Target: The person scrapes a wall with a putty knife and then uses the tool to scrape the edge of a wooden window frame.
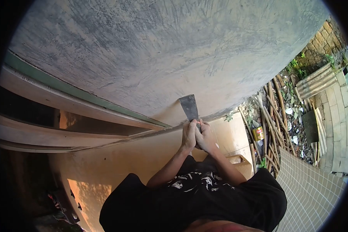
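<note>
Both of my hands are wrapped round the handle of a wide scraper (188, 107), close together in front of my body. My left hand (189, 134) is closed on the handle, and my right hand (206, 137) closes on it from the other side. The handle is mostly hidden by my fingers. From my hands the dark, flared blade points up toward the wall (174, 50), its wide edge right at the surface and a shadow beside it. The wall is grey and white, with many scratches and streaks.
A window frame (89, 98) with a green edge runs along the left. Below is a tiled floor (154, 152) with a tan plastic crate (239, 164). To the right lie bamboo poles (272, 116), a yellow can (258, 133), litter and a checked sheet (309, 189).
</note>
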Available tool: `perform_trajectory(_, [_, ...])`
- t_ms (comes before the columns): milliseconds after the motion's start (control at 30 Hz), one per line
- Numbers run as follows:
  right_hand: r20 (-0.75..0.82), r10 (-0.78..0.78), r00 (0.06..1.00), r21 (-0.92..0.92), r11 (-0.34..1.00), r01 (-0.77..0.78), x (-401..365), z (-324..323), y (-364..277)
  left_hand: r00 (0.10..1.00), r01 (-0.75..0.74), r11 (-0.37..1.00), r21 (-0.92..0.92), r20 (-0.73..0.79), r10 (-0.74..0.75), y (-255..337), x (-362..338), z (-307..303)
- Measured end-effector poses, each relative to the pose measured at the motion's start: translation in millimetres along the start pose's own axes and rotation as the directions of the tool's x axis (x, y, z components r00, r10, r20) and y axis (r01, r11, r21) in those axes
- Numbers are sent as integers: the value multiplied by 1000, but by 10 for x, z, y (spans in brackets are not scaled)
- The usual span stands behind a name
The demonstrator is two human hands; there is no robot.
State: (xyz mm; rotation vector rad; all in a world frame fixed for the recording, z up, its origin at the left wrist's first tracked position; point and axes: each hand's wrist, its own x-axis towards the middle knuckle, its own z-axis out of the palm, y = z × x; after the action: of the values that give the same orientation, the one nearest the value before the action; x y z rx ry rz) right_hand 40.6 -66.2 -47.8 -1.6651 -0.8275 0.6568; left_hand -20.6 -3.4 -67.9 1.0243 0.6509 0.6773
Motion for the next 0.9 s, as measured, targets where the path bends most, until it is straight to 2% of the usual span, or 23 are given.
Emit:
perform_trajectory(67, [-36,-27,999,-20,999,26,10,72,172,1000,-15,998,60,23,14,-66,0,-90])
perform_trajectory(133, [-8,-9,1000,6,1000,9,26,4,-51,997,-18,988,152,-67,29,-18,26,-40])
perform_trajectory(167, [30,34,999,28,999,-35,-11,-40,-108,998,-4,999,34,56,2,-69,47,-85])
perform_trajectory(200, [30,38,999,22,999,-39,-11,-61,-79,998,0,1000,29,56,-1,-74,46,-48])
perform_trajectory(267, [52,11,999,23,1000,-13,-2,-30,-7,995,-100,988,119,-8,101,-34,16,-17])
perform_trajectory(300, [53,3,999,27,1000,-4,61,15,82,991,-102,970,219,-58,117,-4,4,-9])
perform_trajectory(400, [33,-44,998,25,999,44,57,81,249,999,-38,971,235,12,36,51,35,-82])
perform_trajectory(533, [30,3,1000,47,999,-4,20,61,188,999,-48,987,156,-13,51,-120,68,-89])
perform_trajectory(600, [30,25,999,44,999,-26,51,87,270,985,-153,965,212,-50,167,-110,60,-43])
perform_trajectory(633, [28,50,998,51,997,-51,76,105,360,985,-153,965,213,-50,167,-59,57,-56])
perform_trajectory(667, [27,76,997,63,995,-77,70,136,443,994,-106,951,290,8,109,23,60,-110])
perform_trajectory(700, [23,74,997,68,995,-75,146,124,267,997,-68,928,367,66,46,103,97,-147])
perform_trajectory(733, [31,-47,998,47,998,45,315,64,-52,996,-74,927,367,72,51,212,231,-116])
perform_trajectory(767, [51,-154,987,28,988,153,349,42,-219,997,-61,981,183,65,50,321,334,-78])
perform_trajectory(800, [64,-142,988,32,990,140,265,76,-212,998,-45,999,-7,46,45,372,316,-86])
perform_trajectory(867, [71,-161,984,41,987,158,335,117,-209,990,-116,993,-23,78,117,368,284,-103])
perform_trajectory(900, [43,-125,991,29,992,124,241,166,-66,991,-130,979,155,28,128,271,182,-132])
